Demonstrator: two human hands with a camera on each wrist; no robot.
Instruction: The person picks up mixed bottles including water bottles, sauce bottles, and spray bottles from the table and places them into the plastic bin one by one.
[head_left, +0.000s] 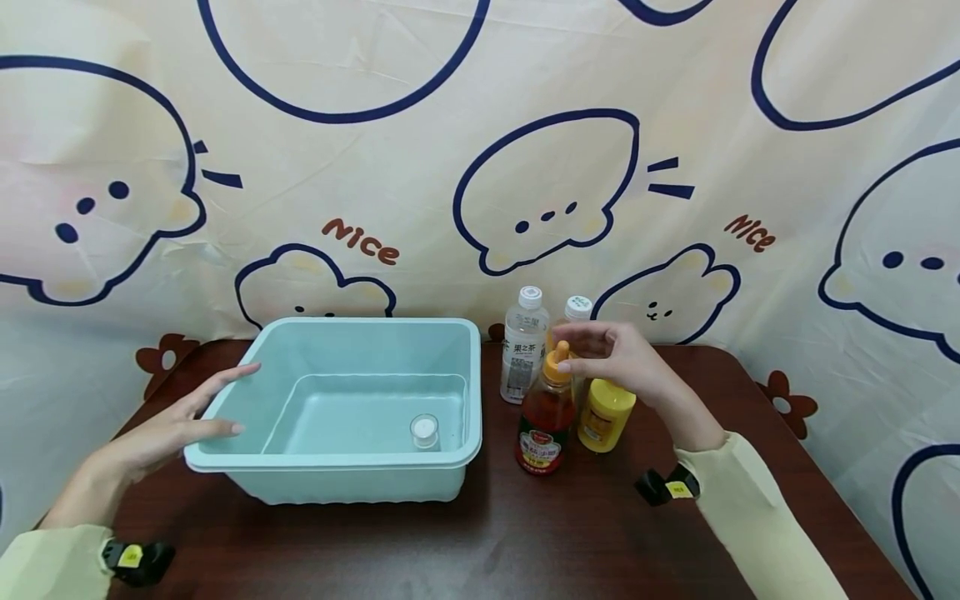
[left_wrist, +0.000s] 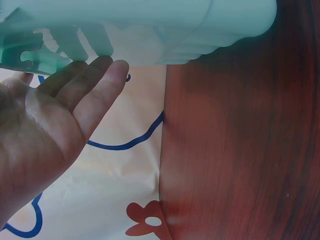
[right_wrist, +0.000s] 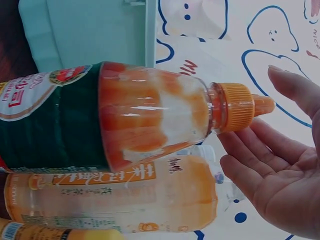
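A: Where is the sauce bottle (head_left: 542, 429)?

B: Standing on the dark wooden counter (head_left: 375, 550), just right of the pale blue tub (head_left: 330, 483), near the tub's front right corner. A yellow jar (head_left: 606, 417) is farther right of the tub, close to the bottle.

A: And the hands?

B: The right grip (head_left: 618, 358) is at the bottle's top, thumb and fingers parted widely about the ribbed orange cap (right_wrist: 237, 106), holding nothing. Whether a fingertip touches, I can't tell. The left grip (head_left: 161, 429) rests at the tub's left rim, fingers extended.

A: How would the bottle handle?

B: Probably moderately heavy; red sauce shows inside, smeared up the clear upper wall. I'd judge it plastic: unlikely to shatter, slightly squeezable, perhaps slippery at the smooth shoulder. The cap's ribs should give purchase, the labelled body a steadier hold.

A: Which way does it point?

B: Up. Its long axis is upright, nozzle (right_wrist: 263, 104) on top, label facing the same way as the tub's front wall. The right wrist view shows it sideways because that camera is turned.
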